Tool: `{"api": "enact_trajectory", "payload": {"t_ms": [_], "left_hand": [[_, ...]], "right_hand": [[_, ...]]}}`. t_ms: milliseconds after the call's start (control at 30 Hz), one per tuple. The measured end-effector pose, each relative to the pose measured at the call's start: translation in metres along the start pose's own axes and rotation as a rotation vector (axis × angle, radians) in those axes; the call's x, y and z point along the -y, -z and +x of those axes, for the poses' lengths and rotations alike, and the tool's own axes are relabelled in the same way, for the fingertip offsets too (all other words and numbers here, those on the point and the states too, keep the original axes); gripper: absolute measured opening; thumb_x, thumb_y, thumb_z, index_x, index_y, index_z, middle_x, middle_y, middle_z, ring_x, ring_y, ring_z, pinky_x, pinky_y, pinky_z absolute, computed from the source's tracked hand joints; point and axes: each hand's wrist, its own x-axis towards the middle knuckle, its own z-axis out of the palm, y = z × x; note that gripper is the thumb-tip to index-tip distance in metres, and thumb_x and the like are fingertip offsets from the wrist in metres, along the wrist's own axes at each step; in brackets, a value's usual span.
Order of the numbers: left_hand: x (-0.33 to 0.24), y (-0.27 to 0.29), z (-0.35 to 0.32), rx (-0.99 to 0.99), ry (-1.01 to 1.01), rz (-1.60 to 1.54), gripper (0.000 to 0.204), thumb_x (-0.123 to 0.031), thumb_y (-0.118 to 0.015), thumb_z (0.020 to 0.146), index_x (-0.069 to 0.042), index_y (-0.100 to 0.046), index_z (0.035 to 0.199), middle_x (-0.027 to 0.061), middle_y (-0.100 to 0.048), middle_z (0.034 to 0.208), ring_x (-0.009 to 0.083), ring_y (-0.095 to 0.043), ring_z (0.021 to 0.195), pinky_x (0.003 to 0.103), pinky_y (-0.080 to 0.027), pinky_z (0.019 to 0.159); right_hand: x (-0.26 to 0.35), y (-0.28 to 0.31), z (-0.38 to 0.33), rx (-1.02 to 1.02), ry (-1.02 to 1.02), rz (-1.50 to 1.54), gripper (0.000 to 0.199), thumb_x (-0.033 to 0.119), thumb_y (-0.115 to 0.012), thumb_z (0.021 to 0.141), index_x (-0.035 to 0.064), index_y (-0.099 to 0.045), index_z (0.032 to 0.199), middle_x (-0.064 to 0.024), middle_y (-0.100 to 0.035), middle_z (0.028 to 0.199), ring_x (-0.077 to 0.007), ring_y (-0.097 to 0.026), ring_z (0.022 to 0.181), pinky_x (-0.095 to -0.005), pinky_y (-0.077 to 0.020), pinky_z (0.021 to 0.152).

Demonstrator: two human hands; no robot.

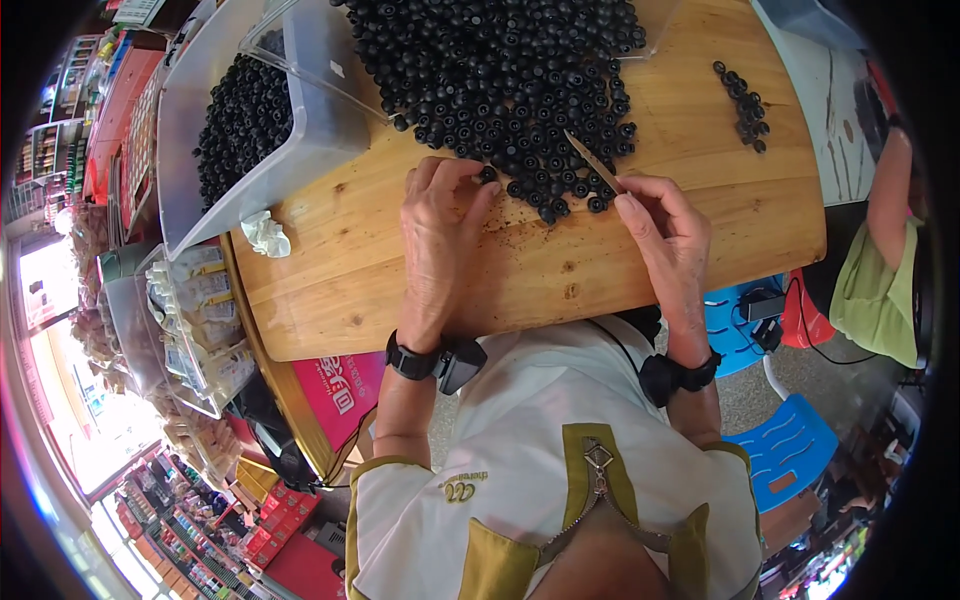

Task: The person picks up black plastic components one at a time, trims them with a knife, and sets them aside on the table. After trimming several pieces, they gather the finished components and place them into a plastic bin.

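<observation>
My left hand (436,220) pinches a small round black piece (488,174) between thumb and fingertips, just above the wooden table (400,290). In my right hand (672,238) is a slim pointed knife (590,160), its tip slanting up and left over the near edge of the pile. That pile (500,75) is made of many identical small black round pieces, several showing a hollow centre. Loose ones lie between my two hands. Dark crumbs are scattered on the wood below the pile.
A clear plastic tub (335,125) of more black pieces stands at the left, a crumpled tissue (265,234) near it. A small separate group of black pieces (744,108) lies at the right. Another person's arm (889,200) and a blue chair (785,450) are beyond the table's right side.
</observation>
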Motion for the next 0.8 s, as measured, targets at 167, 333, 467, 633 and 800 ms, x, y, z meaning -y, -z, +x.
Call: {"api": "enact_trajectory", "payload": {"t_ms": [167,333,467,633,800], "left_hand": [[-0.005,0.005,-0.003,-0.032,-0.035,-0.05,0.018,-0.004,-0.075,0.081,-0.002,-0.068,0.098,0.0076,-0.066,0.092,0.016,-0.064,0.079,0.027,-0.051,0.072],[-0.012,0.017,-0.02,0.081,0.284,-0.958,0.021,0.0,-0.068,0.088,0.0,-0.063,0.109,0.0079,-0.067,0.099,0.0143,-0.063,0.082,0.026,-0.051,0.077],[-0.013,0.024,-0.026,0.169,0.327,-1.427,0.029,0.003,-0.067,0.088,-0.001,-0.06,0.115,0.0121,-0.064,0.112,0.0169,-0.064,0.096,0.028,-0.055,0.084],[-0.011,0.025,-0.03,0.165,0.368,-1.56,0.033,-0.009,-0.072,0.088,-0.002,-0.059,0.117,0.0144,-0.06,0.118,0.0179,-0.061,0.101,0.03,-0.051,0.088],[-0.009,0.023,-0.03,0.219,0.361,-1.587,0.038,-0.017,-0.076,0.086,-0.003,-0.057,0.115,0.0129,-0.057,0.112,0.0168,-0.058,0.099,0.028,-0.048,0.085]], "right_hand": [[0.023,-0.006,-0.004,0.13,-0.033,-0.088,0.018,0.008,-0.068,0.092,0.0002,-0.067,0.108,0.0004,-0.067,0.094,-0.0045,-0.058,0.084,-0.0194,-0.0467,0.077],[0.035,-0.017,-0.006,0.245,0.019,-0.074,0.017,0.006,-0.07,0.09,0.0013,-0.068,0.106,-0.0011,-0.067,0.09,-0.0052,-0.057,0.078,-0.0199,-0.0464,0.07],[0.047,-0.026,-0.004,0.295,0.106,-0.059,0.02,0.011,-0.075,0.086,0.0031,-0.067,0.103,-0.0024,-0.064,0.084,-0.0066,-0.054,0.066,-0.0225,-0.044,0.057],[0.054,-0.034,-0.003,0.357,0.274,-0.124,0.019,0.007,-0.074,0.085,0.0036,-0.067,0.103,-0.0029,-0.065,0.082,-0.0076,-0.055,0.065,-0.0221,-0.044,0.058],[0.054,-0.04,-0.003,0.373,0.323,-0.147,0.025,0.009,-0.076,0.083,0.0044,-0.066,0.105,-0.003,-0.063,0.08,-0.0091,-0.054,0.06,-0.0232,-0.0424,0.051]]}}
